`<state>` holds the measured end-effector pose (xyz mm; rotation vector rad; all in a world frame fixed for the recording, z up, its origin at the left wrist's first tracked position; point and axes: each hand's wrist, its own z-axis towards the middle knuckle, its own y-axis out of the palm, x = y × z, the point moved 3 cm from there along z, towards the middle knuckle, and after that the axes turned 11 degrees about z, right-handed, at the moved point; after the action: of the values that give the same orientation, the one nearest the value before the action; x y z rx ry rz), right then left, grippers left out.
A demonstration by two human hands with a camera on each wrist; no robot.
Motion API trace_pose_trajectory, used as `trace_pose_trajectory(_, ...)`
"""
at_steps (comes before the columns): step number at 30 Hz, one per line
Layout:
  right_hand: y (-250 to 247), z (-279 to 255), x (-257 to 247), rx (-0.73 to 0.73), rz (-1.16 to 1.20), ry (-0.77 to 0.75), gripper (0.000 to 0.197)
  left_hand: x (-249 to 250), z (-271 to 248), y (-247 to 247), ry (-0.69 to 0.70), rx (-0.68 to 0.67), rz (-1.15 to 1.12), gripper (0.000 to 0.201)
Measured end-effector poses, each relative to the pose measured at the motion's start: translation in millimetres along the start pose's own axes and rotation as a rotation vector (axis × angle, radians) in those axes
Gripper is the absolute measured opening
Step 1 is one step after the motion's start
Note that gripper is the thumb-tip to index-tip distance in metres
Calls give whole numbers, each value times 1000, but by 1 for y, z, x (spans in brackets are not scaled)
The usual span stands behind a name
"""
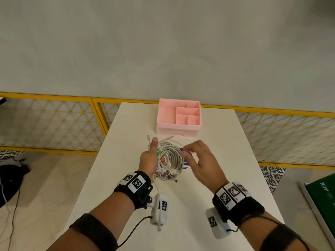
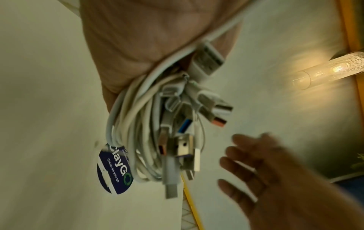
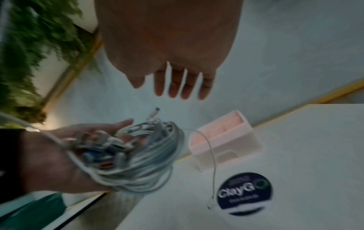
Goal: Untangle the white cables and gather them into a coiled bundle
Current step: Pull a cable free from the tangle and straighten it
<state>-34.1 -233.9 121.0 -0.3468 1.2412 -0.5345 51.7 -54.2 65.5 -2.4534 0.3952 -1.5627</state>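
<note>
Counts: two hands, one coil of white cables (image 1: 170, 156), one pink organizer (image 1: 178, 117), one round dark sticker (image 3: 244, 193) on the tabletop (image 1: 217, 160).
Left hand (image 1: 148, 160): raised above the tabletop on the near side of the pink organizer, thumb pointing up and away, fingers passed through the coil and curled round it.
Right hand (image 1: 201, 162): just right of the coil, palm down, fingers loosely spread and relaxed, holding nothing; whether a fingertip touches the coil cannot be told.
White cables: several wound into one round bundle in the left hand; a cluster of USB plugs (image 2: 185, 146) sticks out at its near side. One thin end trails down to the tabletop beside the sticker.
Pink organizer: at the far tabletop edge, several open compartments.
</note>
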Motion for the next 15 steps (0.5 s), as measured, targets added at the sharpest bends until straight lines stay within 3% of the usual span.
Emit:
trace_pose_trajectory(2,8,-6,-32,-170,91,-1,48,2,3,-1,22,40,-32,77)
trace_pose_trajectory(4,22,-9,-54,-386,127,147,68,6,2,0,33,59,-72,72)
trace_pose_trajectory(5,29,-10,-59,-471,153,235,68,8,1,0,37,68,-74,70)
trace_pose_trajectory(8,45,-10,-66,-587,195,345,39,10,0,2,61,99,-55,67)
trace_pose_trajectory(11,44,-6,-67,-576,291,378,16,7,1,3,102,92,-82,65)
trace_pose_trajectory(13,40,-2,-67,-571,306,406,14,5,2,1,118,90,-95,66)
trace_pose_trajectory(15,39,-1,-68,-612,230,441,25,4,2,0,114,96,-98,65)
